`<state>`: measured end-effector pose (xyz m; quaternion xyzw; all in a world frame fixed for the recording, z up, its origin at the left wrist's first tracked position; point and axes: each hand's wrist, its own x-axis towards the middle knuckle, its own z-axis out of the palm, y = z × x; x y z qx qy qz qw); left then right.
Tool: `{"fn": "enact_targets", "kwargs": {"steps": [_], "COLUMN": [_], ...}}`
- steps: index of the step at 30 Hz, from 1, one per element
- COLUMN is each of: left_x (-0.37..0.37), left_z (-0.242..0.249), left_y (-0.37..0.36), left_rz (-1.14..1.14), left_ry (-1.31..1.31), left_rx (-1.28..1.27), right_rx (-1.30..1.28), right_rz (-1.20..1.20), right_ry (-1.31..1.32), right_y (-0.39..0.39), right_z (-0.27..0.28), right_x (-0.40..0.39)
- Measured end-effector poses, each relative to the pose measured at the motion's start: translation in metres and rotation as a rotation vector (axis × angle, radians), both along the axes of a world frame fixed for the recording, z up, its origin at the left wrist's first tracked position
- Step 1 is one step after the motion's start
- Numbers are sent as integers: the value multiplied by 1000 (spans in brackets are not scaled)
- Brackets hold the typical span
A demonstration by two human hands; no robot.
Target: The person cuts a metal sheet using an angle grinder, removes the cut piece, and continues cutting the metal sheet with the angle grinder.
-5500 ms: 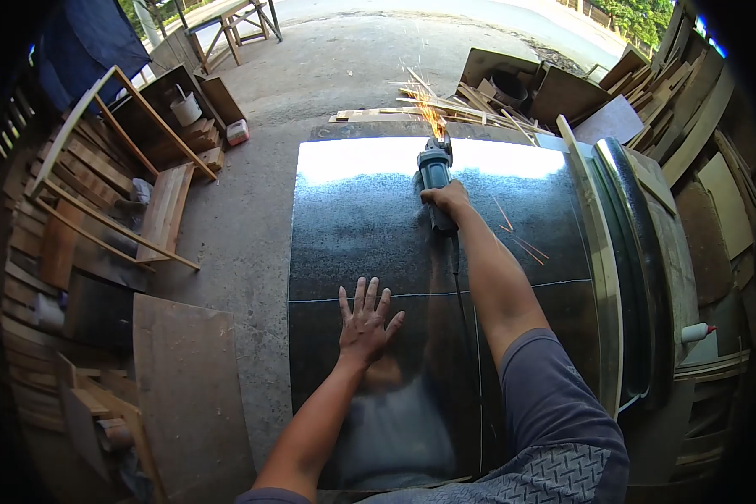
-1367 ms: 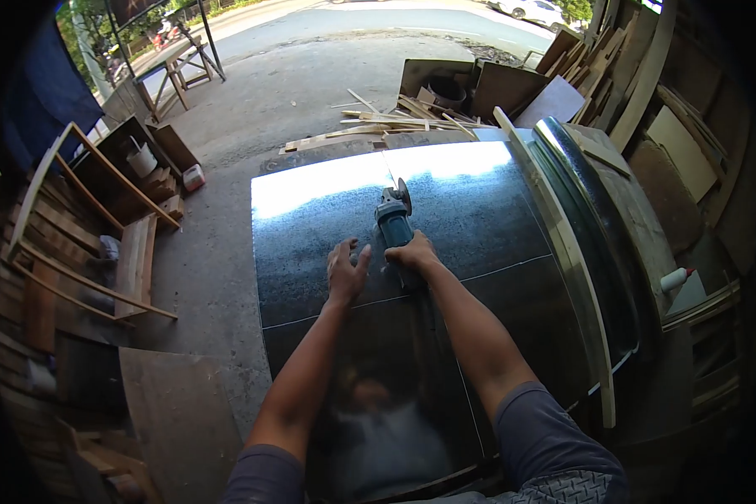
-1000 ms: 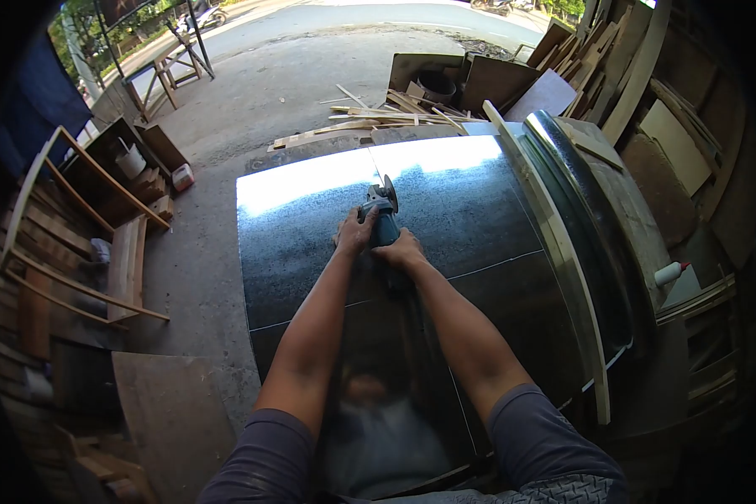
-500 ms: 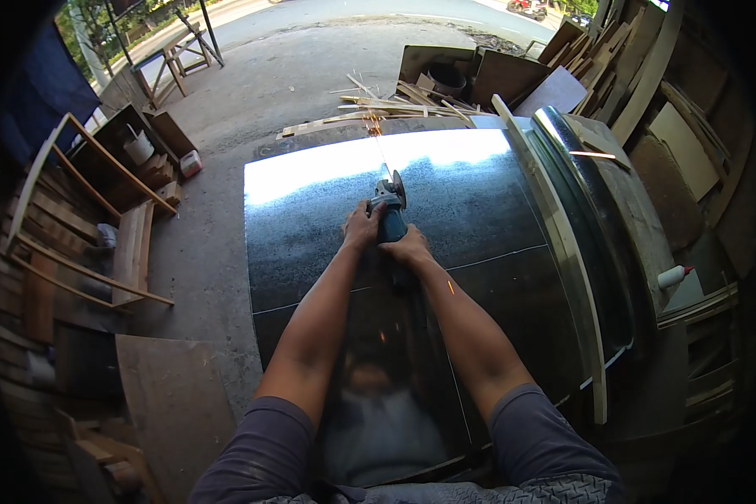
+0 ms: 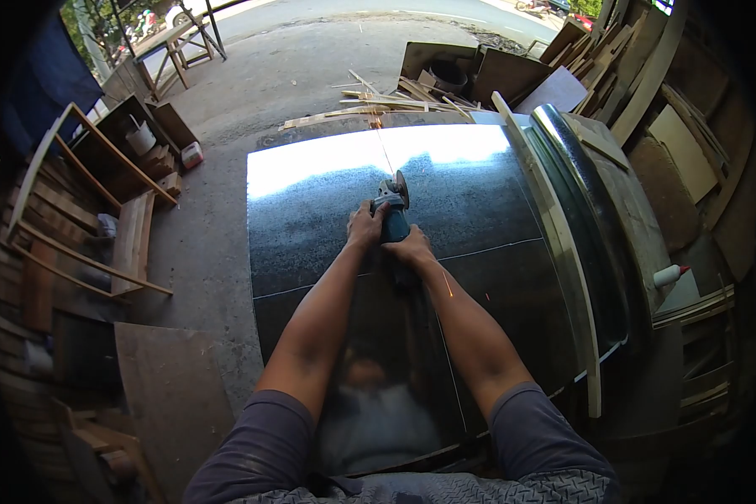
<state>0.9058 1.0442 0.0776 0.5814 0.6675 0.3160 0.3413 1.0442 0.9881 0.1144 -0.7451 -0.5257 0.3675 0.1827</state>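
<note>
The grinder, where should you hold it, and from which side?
I'd grip the grinder by its blue-green body, coming from the person's near side with both hands. The disc stands at the far end, so the left hand and right hand are behind it there.

A dark, glossy metal sheet point(image 5: 302, 223), marked with pale lines, spreads across the middle. Just off its centre toward twelve o'clock, a teal angle grinder point(image 5: 395, 224) is set at a lengthwise line. A long pale wooden strip point(image 5: 554, 225) runs along the three o'clock side. The grey concrete floor point(image 5: 212, 197) carries a red-and-white container point(image 5: 192, 155) at ten o'clock and loose wooden strips point(image 5: 332, 119) near twelve, beyond the sheet's far edge.
</note>
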Motion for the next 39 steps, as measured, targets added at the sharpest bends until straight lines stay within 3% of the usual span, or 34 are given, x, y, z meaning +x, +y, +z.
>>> {"fn": "enact_targets", "kwargs": {"steps": [39], "left_x": [16], "left_z": [0], "left_y": [-73], "left_rz": [-14], "left_ry": [-8], "left_rx": [44], "right_rx": [2], "right_rz": [-9], "right_ry": [31], "right_y": [-74], "right_z": [-2], "right_x": [15]}}
